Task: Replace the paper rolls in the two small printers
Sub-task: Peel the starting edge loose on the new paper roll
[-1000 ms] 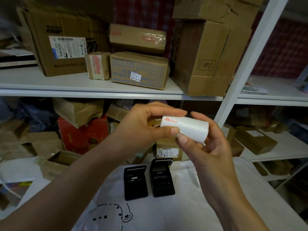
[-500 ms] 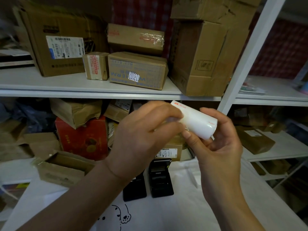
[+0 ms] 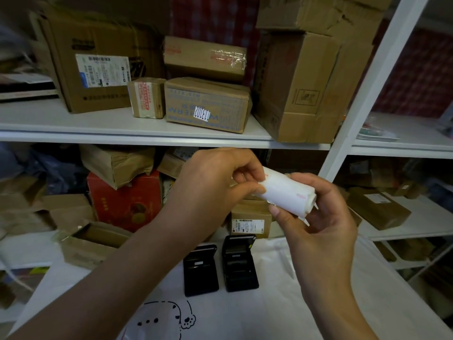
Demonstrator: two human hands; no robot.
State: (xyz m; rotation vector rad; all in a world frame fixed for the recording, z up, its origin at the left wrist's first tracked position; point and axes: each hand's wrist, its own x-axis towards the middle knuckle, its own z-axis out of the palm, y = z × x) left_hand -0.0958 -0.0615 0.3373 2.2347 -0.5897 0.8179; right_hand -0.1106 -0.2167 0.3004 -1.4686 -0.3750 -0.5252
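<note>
Above the two black printers (image 3: pixel 220 265), head view: white paper roll (image 3: pixel 288 192) is held mid-air, tilted. Left hand (image 3: pixel 215 185) is pinched on its upper-left end; right hand (image 3: pixel 318 222) is curled round its lower-right end. Printers are sat side by side below the grip on the white cloth (image 3: pixel 269 310).

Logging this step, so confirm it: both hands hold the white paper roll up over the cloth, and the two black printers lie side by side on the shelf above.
Not quite. The left hand and right hand do hold the white paper roll, but the head view shows the two black printers side by side on the white cloth below.
</note>
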